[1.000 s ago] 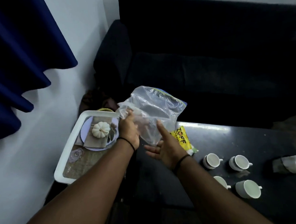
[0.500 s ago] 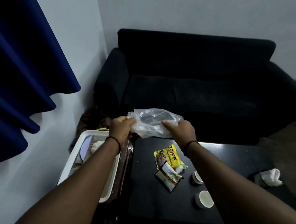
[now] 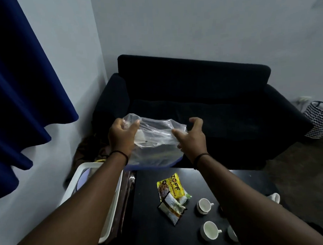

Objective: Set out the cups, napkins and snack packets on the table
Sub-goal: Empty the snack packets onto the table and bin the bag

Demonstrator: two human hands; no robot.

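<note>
Above the black table [image 3: 146, 223], one clear plastic bag [image 3: 155, 139], gripped at its left end by the left hand [image 3: 122, 137], fingers curled round the film; right hand [image 3: 191, 137] spread at the other end, thumb touching plastic. On the tabletop: two snack packets [image 3: 171, 197] overlapping, two white cups [image 3: 204, 205] fully visible, others hidden by the right forearm. Left: one white tray [image 3: 112, 212]. Behind: dark sofa [image 3: 202, 95], blue curtain [image 3: 22, 87], pale walls.
</note>
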